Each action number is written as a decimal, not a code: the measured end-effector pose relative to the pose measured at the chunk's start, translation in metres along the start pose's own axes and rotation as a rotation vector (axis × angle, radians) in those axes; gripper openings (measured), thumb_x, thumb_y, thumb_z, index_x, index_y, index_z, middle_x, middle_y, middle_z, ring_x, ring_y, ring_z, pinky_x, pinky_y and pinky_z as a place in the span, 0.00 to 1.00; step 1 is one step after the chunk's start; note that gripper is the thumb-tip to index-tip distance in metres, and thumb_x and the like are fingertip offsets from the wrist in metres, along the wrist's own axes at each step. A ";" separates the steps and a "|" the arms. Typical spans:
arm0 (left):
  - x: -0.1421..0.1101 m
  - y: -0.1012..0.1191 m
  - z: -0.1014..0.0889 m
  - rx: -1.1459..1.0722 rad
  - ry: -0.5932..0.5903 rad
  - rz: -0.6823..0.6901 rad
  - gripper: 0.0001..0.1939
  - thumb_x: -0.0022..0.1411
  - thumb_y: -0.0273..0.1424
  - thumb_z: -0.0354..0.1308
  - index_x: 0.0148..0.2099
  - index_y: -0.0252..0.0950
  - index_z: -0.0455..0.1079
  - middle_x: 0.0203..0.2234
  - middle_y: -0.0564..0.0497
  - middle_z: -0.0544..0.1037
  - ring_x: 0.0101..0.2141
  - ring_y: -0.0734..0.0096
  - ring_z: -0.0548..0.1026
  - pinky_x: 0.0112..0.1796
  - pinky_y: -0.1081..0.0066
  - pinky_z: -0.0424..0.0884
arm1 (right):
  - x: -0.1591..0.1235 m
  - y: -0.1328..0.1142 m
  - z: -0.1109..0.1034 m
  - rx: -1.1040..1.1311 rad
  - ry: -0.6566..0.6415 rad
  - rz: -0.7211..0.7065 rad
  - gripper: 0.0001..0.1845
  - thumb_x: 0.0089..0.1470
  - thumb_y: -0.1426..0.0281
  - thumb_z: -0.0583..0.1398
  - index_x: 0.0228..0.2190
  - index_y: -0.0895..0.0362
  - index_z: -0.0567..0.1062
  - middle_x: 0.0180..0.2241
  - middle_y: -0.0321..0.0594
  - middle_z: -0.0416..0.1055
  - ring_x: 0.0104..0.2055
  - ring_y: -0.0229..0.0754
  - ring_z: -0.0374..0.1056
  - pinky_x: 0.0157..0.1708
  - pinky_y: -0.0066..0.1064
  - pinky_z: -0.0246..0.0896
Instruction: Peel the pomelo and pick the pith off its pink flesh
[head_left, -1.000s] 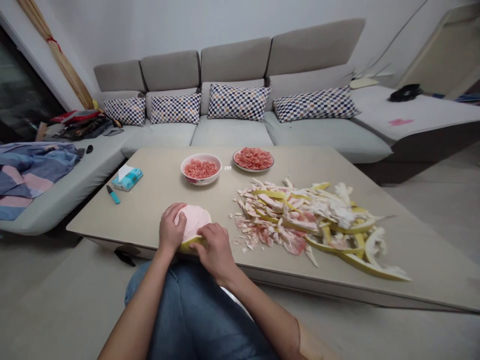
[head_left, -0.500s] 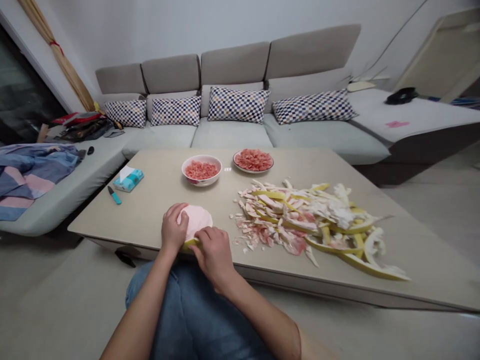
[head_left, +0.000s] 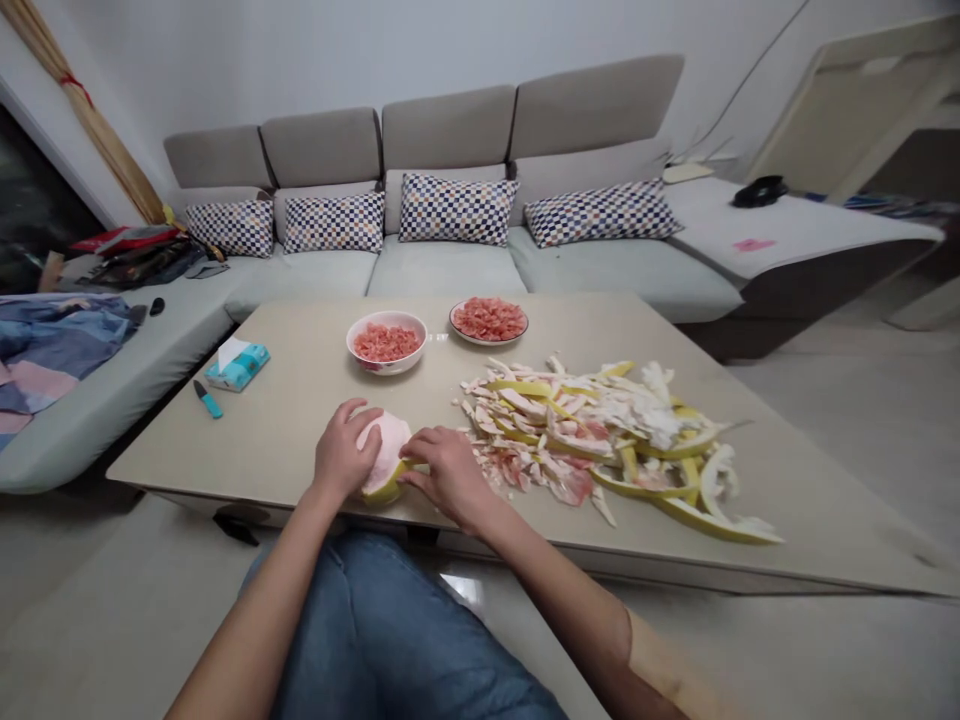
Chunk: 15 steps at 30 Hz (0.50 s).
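A partly peeled pomelo (head_left: 391,450) rests at the table's near edge, pale pith on top and yellow rind low on its near side. My left hand (head_left: 343,455) wraps round its left side, thumb across the pith. At its right, my right hand (head_left: 446,470) pinches the edge of the pomelo rind (head_left: 385,490) between thumb and fingers. To the right lies a heap of pomelo peel (head_left: 600,430) with pith scraps and membranes. Behind the fruit stand a white bowl (head_left: 387,368) and a dark-rimmed plate (head_left: 487,341), both bearing pink pomelo flesh.
On the left of the table (head_left: 285,440) lie a small knife with a turquoise handle (head_left: 210,402) and a blue tissue pack (head_left: 240,370). A grey sofa (head_left: 442,265) with checked cushions runs behind. My knees are under the table's front edge.
The view has swung slightly right, so things sit further left. My right hand has turned and shifted rightward along the pomelo, its fingers now at the fruit's right side. My left hand stays on it.
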<state>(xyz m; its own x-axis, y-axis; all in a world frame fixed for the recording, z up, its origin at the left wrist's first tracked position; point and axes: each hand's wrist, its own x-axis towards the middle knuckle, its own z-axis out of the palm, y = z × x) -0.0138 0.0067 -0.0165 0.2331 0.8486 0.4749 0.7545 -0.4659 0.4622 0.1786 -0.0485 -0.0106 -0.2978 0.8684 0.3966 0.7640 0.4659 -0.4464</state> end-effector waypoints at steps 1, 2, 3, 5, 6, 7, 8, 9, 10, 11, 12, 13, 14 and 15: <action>0.001 -0.001 0.001 -0.041 -0.004 0.034 0.15 0.64 0.32 0.50 0.48 0.40 0.75 0.48 0.46 0.74 0.49 0.63 0.73 0.53 0.62 0.68 | -0.002 -0.003 0.002 0.006 0.017 0.017 0.15 0.46 0.64 0.71 0.37 0.55 0.80 0.37 0.41 0.77 0.39 0.43 0.70 0.39 0.34 0.58; 0.001 -0.001 0.002 -0.065 -0.004 0.046 0.15 0.64 0.31 0.50 0.47 0.41 0.76 0.47 0.48 0.75 0.48 0.64 0.73 0.53 0.63 0.68 | -0.004 -0.006 0.004 0.011 0.031 0.035 0.16 0.46 0.63 0.71 0.37 0.55 0.80 0.37 0.42 0.76 0.38 0.43 0.70 0.39 0.34 0.58; 0.001 -0.001 0.003 -0.070 0.002 0.040 0.15 0.63 0.30 0.50 0.46 0.41 0.76 0.46 0.48 0.76 0.47 0.65 0.73 0.53 0.63 0.68 | -0.005 -0.008 0.005 0.015 0.041 0.053 0.16 0.46 0.63 0.71 0.37 0.55 0.80 0.37 0.42 0.76 0.38 0.43 0.69 0.38 0.34 0.58; 0.001 0.000 0.005 -0.060 0.015 0.016 0.15 0.62 0.30 0.50 0.45 0.41 0.77 0.44 0.48 0.77 0.46 0.64 0.74 0.52 0.63 0.69 | -0.005 -0.011 0.008 0.020 0.053 0.083 0.14 0.46 0.64 0.71 0.36 0.55 0.80 0.36 0.41 0.74 0.37 0.43 0.68 0.37 0.33 0.58; 0.001 0.000 0.006 -0.053 0.019 0.006 0.15 0.62 0.30 0.51 0.45 0.41 0.77 0.43 0.48 0.77 0.45 0.64 0.74 0.52 0.63 0.69 | -0.004 -0.011 0.010 0.027 0.055 0.093 0.13 0.46 0.65 0.71 0.35 0.55 0.80 0.35 0.41 0.74 0.36 0.43 0.68 0.37 0.33 0.58; 0.001 0.000 0.006 -0.047 0.024 -0.002 0.15 0.62 0.30 0.51 0.45 0.41 0.77 0.43 0.48 0.77 0.45 0.64 0.73 0.52 0.63 0.69 | -0.003 -0.010 0.011 0.042 0.056 0.102 0.12 0.46 0.66 0.71 0.33 0.55 0.80 0.34 0.40 0.73 0.35 0.42 0.68 0.36 0.33 0.58; 0.001 0.001 0.006 -0.043 0.028 -0.007 0.15 0.62 0.30 0.51 0.45 0.41 0.77 0.43 0.48 0.77 0.45 0.64 0.73 0.52 0.63 0.69 | -0.002 -0.010 0.012 0.066 0.058 0.110 0.10 0.45 0.68 0.72 0.32 0.55 0.79 0.34 0.40 0.73 0.35 0.42 0.67 0.36 0.33 0.58; 0.001 0.001 0.006 -0.039 0.029 -0.010 0.15 0.61 0.30 0.51 0.45 0.42 0.77 0.43 0.48 0.77 0.45 0.64 0.73 0.52 0.63 0.69 | -0.001 -0.009 0.014 0.096 0.060 0.116 0.10 0.45 0.69 0.72 0.31 0.56 0.79 0.33 0.39 0.73 0.34 0.41 0.67 0.36 0.32 0.58; 0.001 0.001 0.006 -0.037 0.032 -0.011 0.15 0.61 0.30 0.51 0.45 0.42 0.77 0.43 0.49 0.77 0.45 0.64 0.73 0.52 0.63 0.69 | 0.000 -0.009 0.015 0.128 0.063 0.115 0.09 0.44 0.70 0.72 0.29 0.56 0.78 0.32 0.38 0.73 0.34 0.41 0.67 0.35 0.31 0.58; 0.001 0.001 0.006 -0.036 0.033 -0.012 0.15 0.61 0.30 0.51 0.45 0.42 0.77 0.43 0.49 0.77 0.45 0.64 0.73 0.52 0.63 0.69 | 0.000 -0.008 0.016 0.158 0.064 0.109 0.09 0.44 0.71 0.72 0.28 0.56 0.78 0.30 0.37 0.73 0.33 0.40 0.67 0.35 0.31 0.58; 0.001 0.001 0.006 -0.037 0.036 -0.012 0.15 0.61 0.30 0.51 0.45 0.42 0.77 0.43 0.49 0.77 0.45 0.64 0.73 0.52 0.63 0.69 | 0.000 -0.008 0.017 0.182 0.065 0.100 0.08 0.44 0.72 0.72 0.27 0.56 0.77 0.30 0.37 0.72 0.33 0.39 0.67 0.34 0.30 0.57; 0.001 0.001 0.006 -0.039 0.039 -0.011 0.15 0.61 0.29 0.51 0.45 0.42 0.77 0.43 0.49 0.77 0.45 0.64 0.73 0.51 0.63 0.69 | -0.001 -0.008 0.017 0.198 0.066 0.090 0.08 0.45 0.72 0.71 0.26 0.56 0.77 0.29 0.36 0.72 0.32 0.39 0.67 0.34 0.30 0.57; 0.001 0.001 0.006 -0.043 0.042 -0.011 0.15 0.61 0.29 0.50 0.45 0.42 0.77 0.43 0.49 0.77 0.45 0.64 0.74 0.51 0.63 0.69 | -0.003 -0.008 0.017 0.203 0.066 0.085 0.08 0.45 0.73 0.71 0.26 0.56 0.76 0.29 0.36 0.73 0.32 0.39 0.67 0.34 0.29 0.56; 0.001 0.001 0.006 -0.047 0.046 -0.010 0.15 0.61 0.29 0.50 0.44 0.42 0.77 0.43 0.49 0.78 0.45 0.64 0.74 0.51 0.63 0.69 | -0.004 -0.009 0.017 0.196 0.065 0.087 0.08 0.45 0.72 0.71 0.26 0.56 0.76 0.29 0.36 0.73 0.32 0.39 0.67 0.34 0.29 0.56</action>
<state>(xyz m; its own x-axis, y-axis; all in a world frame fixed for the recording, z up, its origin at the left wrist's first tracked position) -0.0088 0.0088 -0.0203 0.1958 0.8414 0.5037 0.7269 -0.4693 0.5014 0.1633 -0.0536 -0.0221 -0.1931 0.8970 0.3977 0.6571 0.4192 -0.6265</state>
